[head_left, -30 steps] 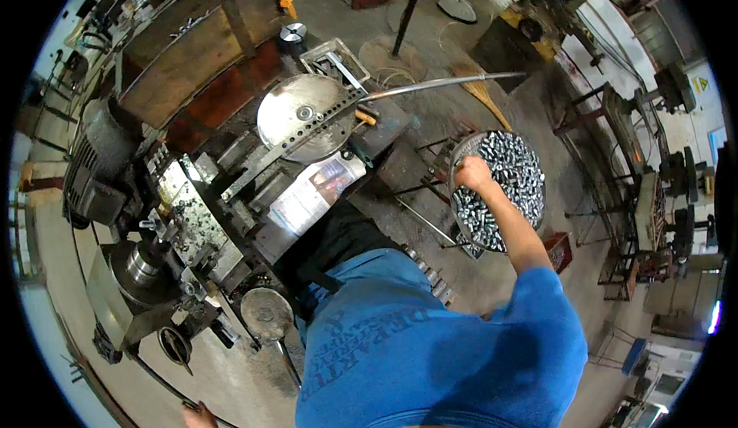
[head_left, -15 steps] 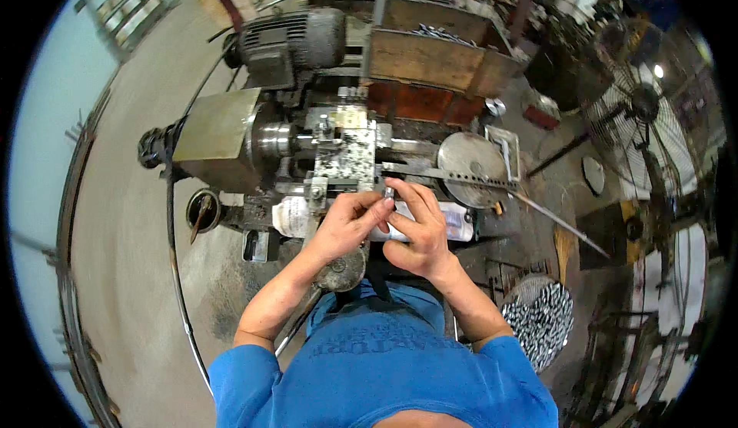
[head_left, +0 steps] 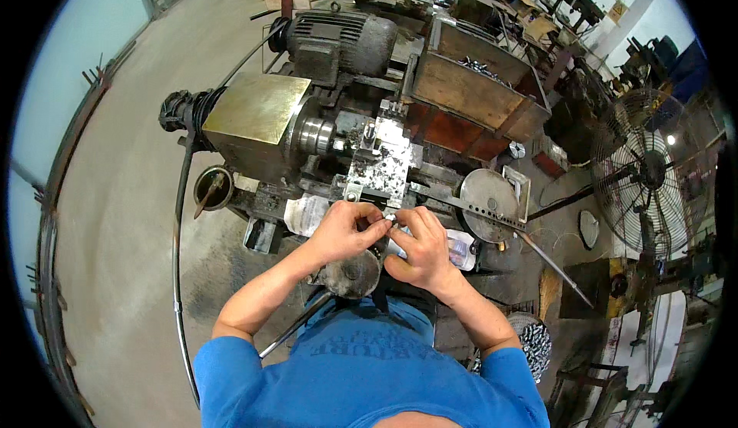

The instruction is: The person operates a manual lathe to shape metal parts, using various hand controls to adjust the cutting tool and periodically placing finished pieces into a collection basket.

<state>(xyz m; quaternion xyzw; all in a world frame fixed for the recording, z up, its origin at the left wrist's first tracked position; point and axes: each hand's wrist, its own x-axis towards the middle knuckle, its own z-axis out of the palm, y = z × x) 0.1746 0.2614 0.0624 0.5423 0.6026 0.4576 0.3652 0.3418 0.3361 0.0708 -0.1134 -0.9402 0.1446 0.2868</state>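
Close in front of the lathe, a small shiny metal part (head_left: pixel 390 216) is pinched between the fingertips of both my hands. My left hand (head_left: pixel 343 232) has thumb and forefinger closed on its left side. From the right, my right hand (head_left: pixel 425 249) grips it too, fingers curled. Most of the part is hidden by the fingers, so its exact kind does not show. Just beyond the hands lies the lathe's slide (head_left: pixel 384 168), scattered with dark chips. Left of the slide is the bright spindle chuck (head_left: pixel 317 136).
A long perforated bar handle (head_left: pixel 477 209) reaches out to the right, past a round metal disc (head_left: pixel 489 197). Behind stand a motor (head_left: pixel 338 43) and a deep bin (head_left: pixel 469 86). A basket of small metal parts (head_left: pixel 536 347) sits at lower right, a fan (head_left: pixel 653 168) farther right.
The whole view has swung, so the lathe appears tilted and farther right. Both hands stay together on the small metal part, which now shows less between the fingertips.
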